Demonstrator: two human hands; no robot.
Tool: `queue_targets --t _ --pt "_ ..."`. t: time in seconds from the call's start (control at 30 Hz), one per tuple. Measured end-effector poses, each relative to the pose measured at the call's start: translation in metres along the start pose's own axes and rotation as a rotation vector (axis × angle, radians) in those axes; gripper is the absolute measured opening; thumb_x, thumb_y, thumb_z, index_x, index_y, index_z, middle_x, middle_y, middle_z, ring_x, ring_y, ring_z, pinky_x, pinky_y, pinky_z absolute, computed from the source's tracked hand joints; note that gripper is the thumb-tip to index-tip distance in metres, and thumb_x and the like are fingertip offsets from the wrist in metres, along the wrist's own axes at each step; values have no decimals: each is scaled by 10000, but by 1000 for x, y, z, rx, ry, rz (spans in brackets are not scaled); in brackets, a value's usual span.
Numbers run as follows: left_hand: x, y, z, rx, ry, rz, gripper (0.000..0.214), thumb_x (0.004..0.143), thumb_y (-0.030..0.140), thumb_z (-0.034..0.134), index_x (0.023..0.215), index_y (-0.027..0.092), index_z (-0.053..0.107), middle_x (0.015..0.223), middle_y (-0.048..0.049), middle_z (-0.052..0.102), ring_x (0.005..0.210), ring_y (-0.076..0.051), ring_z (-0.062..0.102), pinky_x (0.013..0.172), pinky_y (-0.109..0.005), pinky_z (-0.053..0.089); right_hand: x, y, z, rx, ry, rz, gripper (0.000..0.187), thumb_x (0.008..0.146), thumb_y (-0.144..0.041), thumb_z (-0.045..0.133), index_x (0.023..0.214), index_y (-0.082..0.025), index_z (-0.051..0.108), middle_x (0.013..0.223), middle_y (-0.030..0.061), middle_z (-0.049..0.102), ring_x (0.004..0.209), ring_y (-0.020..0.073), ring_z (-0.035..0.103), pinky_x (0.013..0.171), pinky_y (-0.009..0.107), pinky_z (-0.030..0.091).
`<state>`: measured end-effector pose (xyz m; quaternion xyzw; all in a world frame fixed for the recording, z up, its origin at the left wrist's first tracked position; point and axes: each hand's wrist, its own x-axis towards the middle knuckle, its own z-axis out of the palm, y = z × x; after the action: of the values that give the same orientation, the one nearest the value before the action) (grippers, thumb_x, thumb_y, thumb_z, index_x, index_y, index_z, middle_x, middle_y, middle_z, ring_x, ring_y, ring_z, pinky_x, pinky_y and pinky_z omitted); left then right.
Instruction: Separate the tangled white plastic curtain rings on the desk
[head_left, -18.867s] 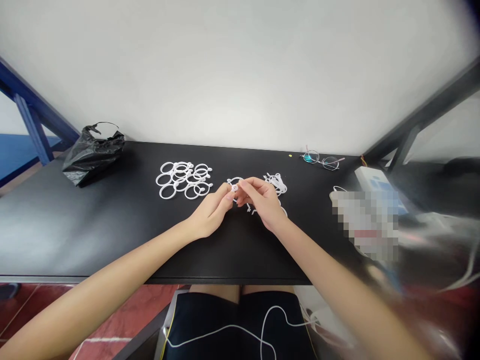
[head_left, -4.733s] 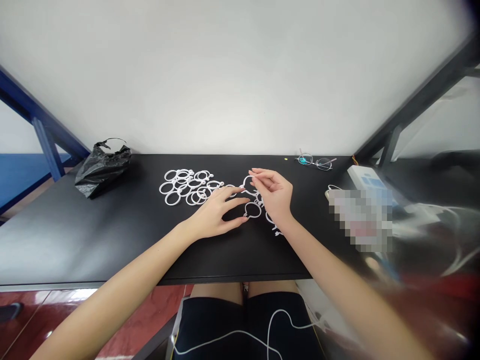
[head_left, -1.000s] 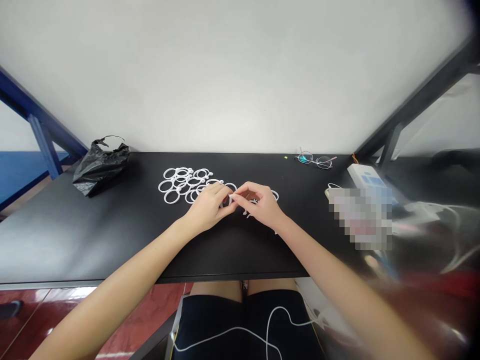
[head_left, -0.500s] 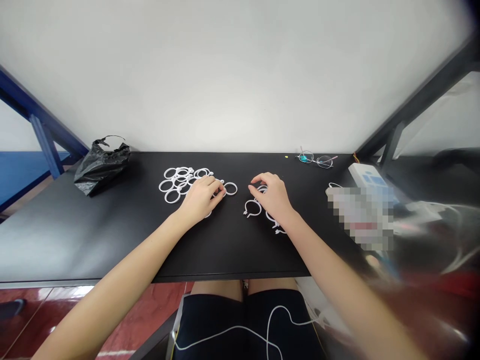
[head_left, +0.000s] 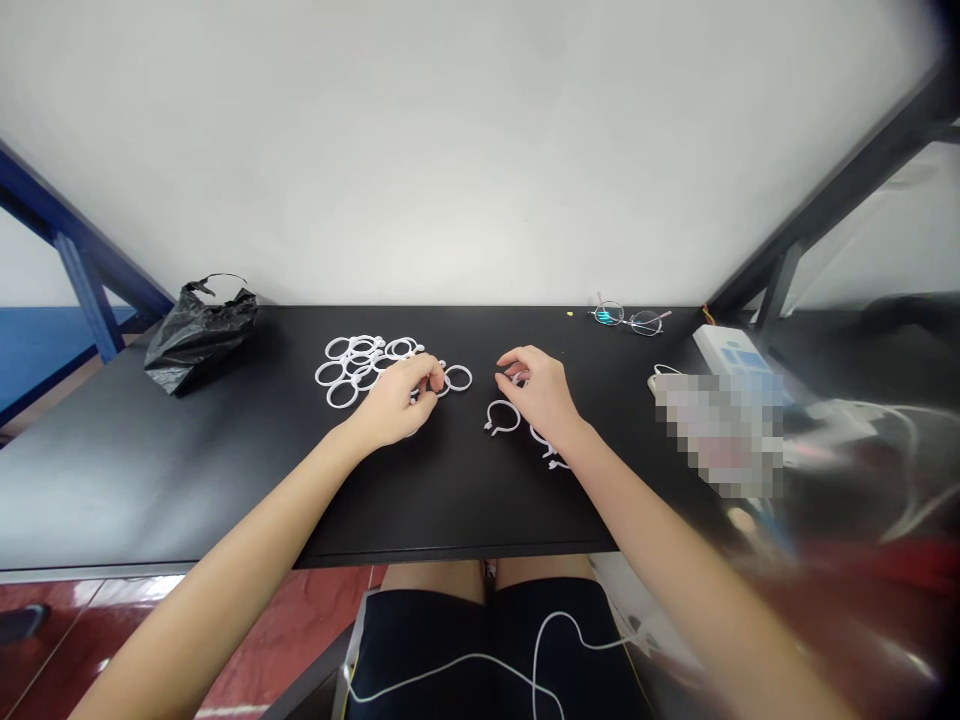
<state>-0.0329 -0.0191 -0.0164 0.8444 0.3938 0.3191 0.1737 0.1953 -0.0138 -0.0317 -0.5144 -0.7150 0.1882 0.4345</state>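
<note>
White plastic rings (head_left: 341,394) with small clasps lie in a loose, overlapping pile on the left. My left hand (head_left: 399,400) hovers over the pile's right side, its fingers bent and the thumb apart from them. A bit of white shows between thumb and fingers, from rings lying under the hand. One closed ring (head_left: 458,378) lies just right of that hand. My right hand (head_left: 536,392) is over a smaller group of rings, thumb and fingers curved and apart, with nothing seen gripped. Nearest it is an unclasped ring (head_left: 503,417); others are partly hidden under the palm and wrist.
The black table (head_left: 247,470) meets a pale wall. A black plastic bag (head_left: 201,335) stands at the back left. Eyeglasses (head_left: 630,318) lie at the back right, near a white box (head_left: 735,355) and a clear plastic bag (head_left: 847,450). A white cable (head_left: 472,656) crosses my lap.
My left hand has shifted slightly left and its thumb has parted from the fingers. The right hand stays nearly in place. The whole view has moved a little.
</note>
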Motion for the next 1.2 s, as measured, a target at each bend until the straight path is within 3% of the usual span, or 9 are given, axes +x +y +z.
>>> queue_targets --t 0.17,0.37,0.67,0.87,0.97,1.2 --pt "-1 2 5 5 8 -3 207 705 74 453 854 191 535 831 -14 586 713 -153 537 682 -302 456 -1 -11 0 218 102 -55 119 762 -140 579 820 -215 651 880 33 667 783 168 669 766 341 593" --pt "-4 7 15 -30 -2 13 229 807 170 531 1035 195 536 951 -44 614 771 -158 573 763 -331 498 -1 -18 0 429 98 48 224 724 -101 531 862 -204 675 892 37 701 854 186 705 777 338 598" --pt "-7 10 22 -51 -81 35 299 887 294 577 1164 204 511 1098 -80 605 912 -189 604 856 -374 506 2 -21 1 660 120 79 119 740 -202 703 853 -192 668 960 66 731 962 209 712 944 404 572" --pt "-6 12 21 -53 -83 34 336 896 345 586 1192 201 515 1111 -92 619 940 -206 620 869 -391 509 1 -27 0 683 110 199 269 669 -389 827 793 -185 702 878 61 753 879 239 733 733 367 639" --pt "-6 14 21 -69 -91 27 347 889 369 600 1185 203 527 1095 -89 631 953 -216 630 869 -392 514 0 -29 0 648 93 194 282 661 -410 833 779 -180 722 846 64 758 815 236 735 614 325 630" --pt "-7 29 25 -298 -135 -1 437 872 373 646 1254 220 500 1202 -79 647 1049 -212 643 950 -376 514 -2 -32 1 677 35 183 243 649 -385 843 768 -195 749 862 52 768 701 188 719 624 320 625"
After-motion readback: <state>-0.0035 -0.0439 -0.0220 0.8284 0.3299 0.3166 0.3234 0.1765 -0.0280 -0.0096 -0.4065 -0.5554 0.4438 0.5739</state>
